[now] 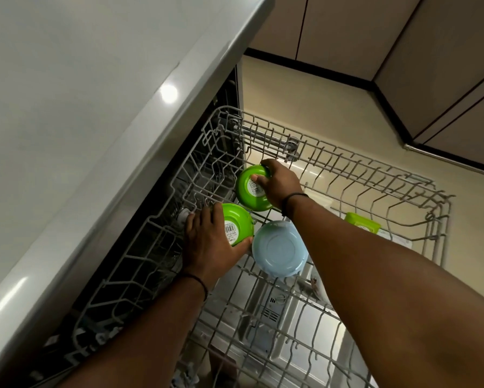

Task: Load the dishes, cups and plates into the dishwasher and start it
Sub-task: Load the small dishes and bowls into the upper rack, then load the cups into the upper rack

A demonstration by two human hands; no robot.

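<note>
A person leans over a pulled-out wire dishwasher rack (pixel 347 175) under a grey countertop (pixel 81 107). The left hand (pixel 207 242) curls its fingers and thumb around an upturned green bowl (pixel 239 222) at the rack's inner edge. The right hand (pixel 280 183) grips a second green bowl (pixel 249 189) just beyond it, thumb on its labelled base. A pale blue bowl (pixel 278 249) sits upside down in the rack, touching the first green bowl. A green lidded container (pixel 362 222) lies lower down, toward the rack's outer end.
</note>
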